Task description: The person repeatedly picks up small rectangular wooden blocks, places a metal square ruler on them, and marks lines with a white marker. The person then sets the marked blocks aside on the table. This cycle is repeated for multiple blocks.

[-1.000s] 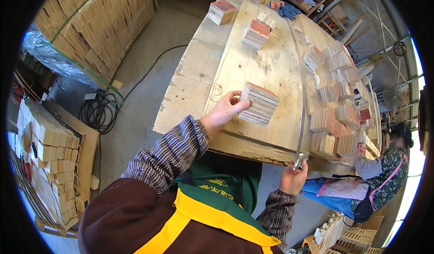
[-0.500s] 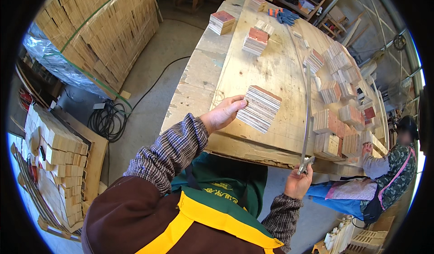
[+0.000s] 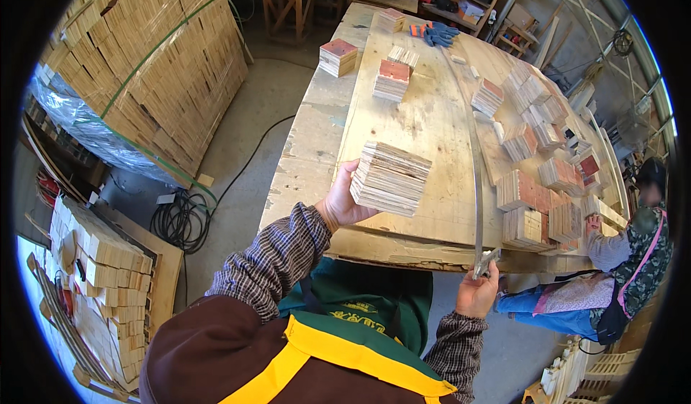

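Note:
My left hand (image 3: 344,200) grips a plywood block (image 3: 392,179) by its left side, tilted above the near part of the wooden worktable (image 3: 306,163). Striped layers show on the faces turned toward me. At the table's front edge, my right hand (image 3: 478,291) is closed around the jaw end of a long metal caliper (image 3: 478,202). The caliper's beam points away across the tabletop, apart from the block. Farther off stand a red-topped block (image 3: 392,80) and another red-topped block (image 3: 338,57) near the left edge.
Several layered blocks (image 3: 529,192) are grouped on the table's right side. Dark blue and orange gloves (image 3: 434,34) lie at the far end. A person (image 3: 612,260) works at the right. Wrapped wood stacks (image 3: 144,66) and coiled black cable (image 3: 180,220) are on the left.
My left hand has turned the plywood block, so its red face no longer shows and other layered faces do. The caliper stays in my right hand.

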